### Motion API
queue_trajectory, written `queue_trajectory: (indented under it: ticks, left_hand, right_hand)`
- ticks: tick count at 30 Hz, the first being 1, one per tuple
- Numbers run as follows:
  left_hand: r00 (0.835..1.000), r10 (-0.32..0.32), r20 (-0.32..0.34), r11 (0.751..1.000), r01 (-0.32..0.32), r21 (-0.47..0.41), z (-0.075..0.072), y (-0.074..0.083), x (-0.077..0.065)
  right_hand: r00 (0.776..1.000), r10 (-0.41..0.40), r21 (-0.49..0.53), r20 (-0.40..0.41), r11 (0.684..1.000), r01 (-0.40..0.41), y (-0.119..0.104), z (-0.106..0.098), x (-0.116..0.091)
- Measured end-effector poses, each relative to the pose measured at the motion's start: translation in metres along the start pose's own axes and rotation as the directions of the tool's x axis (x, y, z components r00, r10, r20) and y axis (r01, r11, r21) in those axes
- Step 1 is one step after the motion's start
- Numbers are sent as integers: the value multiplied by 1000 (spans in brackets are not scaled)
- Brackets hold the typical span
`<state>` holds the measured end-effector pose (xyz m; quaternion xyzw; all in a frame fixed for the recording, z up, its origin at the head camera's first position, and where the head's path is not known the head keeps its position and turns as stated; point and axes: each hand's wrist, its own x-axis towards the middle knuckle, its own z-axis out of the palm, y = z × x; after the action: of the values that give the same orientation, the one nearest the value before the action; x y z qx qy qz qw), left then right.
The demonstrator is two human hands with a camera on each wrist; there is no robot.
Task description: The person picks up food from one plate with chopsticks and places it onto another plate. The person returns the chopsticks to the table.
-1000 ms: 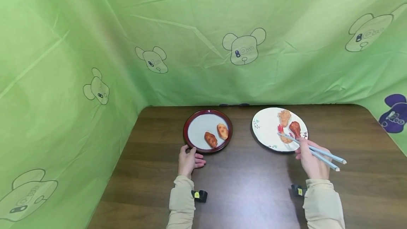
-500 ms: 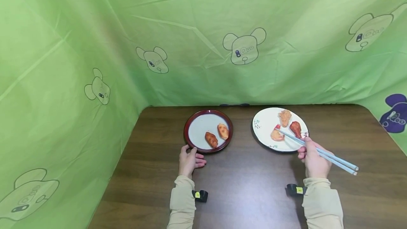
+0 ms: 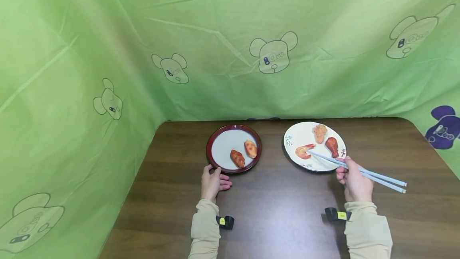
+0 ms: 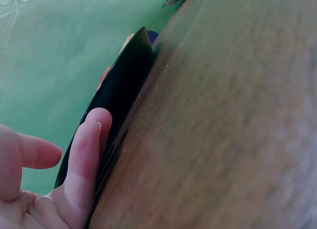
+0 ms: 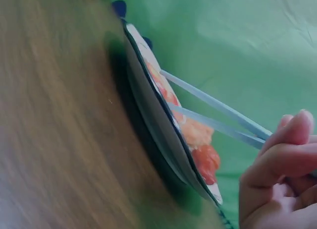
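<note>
My right hand (image 3: pixel 357 183) holds a pair of pale blue chopsticks (image 3: pixel 363 170), also in the right wrist view (image 5: pixel 218 110). Their tips reach the right side of a toy shrimp (image 3: pixel 303 152) lying on the white patterned plate (image 3: pixel 292 131). The right wrist view has the tips spread apart at the food. Beside the shrimp lie a red drumstick (image 3: pixel 332 147) and a piece of fried chicken (image 3: pixel 319 133). My left hand (image 3: pixel 211 181) rests its fingers at the near-left rim of the red-rimmed round plate (image 3: pixel 212 143); its fingers (image 4: pixel 81 154) lie along the dark outer side.
The red-rimmed plate carries a browned chicken wing (image 3: pixel 237 158) and a pale spotted piece of food (image 3: pixel 250 149). Both plates stand near the far edge of the brown wooden table (image 3: pixel 273 211). A green printed cloth (image 3: pixel 215 31) hangs behind and at the left.
The shrimp has shifted left across the white plate, away from the drumstick, with the chopstick tips following it. My left hand and the red-rimmed plate have stayed put.
</note>
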<state>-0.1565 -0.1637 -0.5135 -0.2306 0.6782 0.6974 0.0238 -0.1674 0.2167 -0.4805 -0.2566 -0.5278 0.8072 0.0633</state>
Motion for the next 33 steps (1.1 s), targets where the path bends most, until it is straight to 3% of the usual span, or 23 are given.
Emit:
queue_trajectory:
  ticks: [3,5,7,8,10,12,14,17,20,24,26,29,33]
  left_hand:
    - [1000,8,3,1000,-8,0,-1,0,-1]
    - [1000,13,15,1000,-13,-5,-1,-1,-2]
    - [1000,15,27,1000,-15,-11,-1,-1,-3]
    - [999,18,32,1000,-18,-13,-1,-1,-3]
    - [999,18,33,1000,-17,-15,-1,-1,-4]
    - [999,23,28,1000,-23,-16,-1,-1,-3]
    - [1000,23,21,1000,-23,-17,-1,0,-3]
    - [1000,20,23,999,-19,-27,-3,-1,-1]
    - [999,16,29,1000,-15,-27,-2,-1,0]
    - [1000,15,26,1000,-15,-18,-2,-1,1]
    - [1000,13,23,1000,-13,-17,-2,-2,1]
    - [1000,10,20,1000,-9,-16,-2,-2,2]
    - [1000,11,17,1000,-10,-18,-2,-3,3]
  right_hand:
    - [1000,-11,-49,-18,999,10,2,4,-2]
    - [995,-53,-106,-83,993,44,-1,7,-5]
    - [983,-122,-237,-138,968,87,-8,8,-8]
    - [975,-168,-333,-148,936,111,-12,9,-10]
    - [955,-262,-536,-142,831,149,-22,14,-13]
    - [923,-377,-709,-78,672,215,-31,20,-12]
    - [887,-461,-792,7,539,286,-36,27,-9]
    - [843,-527,-820,114,429,379,-40,37,-4]
    - [807,-564,-827,178,359,433,-42,42,-1]
    - [731,-626,-818,270,252,518,-45,49,1]
    - [706,-638,-807,307,218,548,-46,53,2]
    - [696,-628,-801,347,187,568,-47,57,5]
    - [711,-590,-805,383,164,570,-49,61,9]
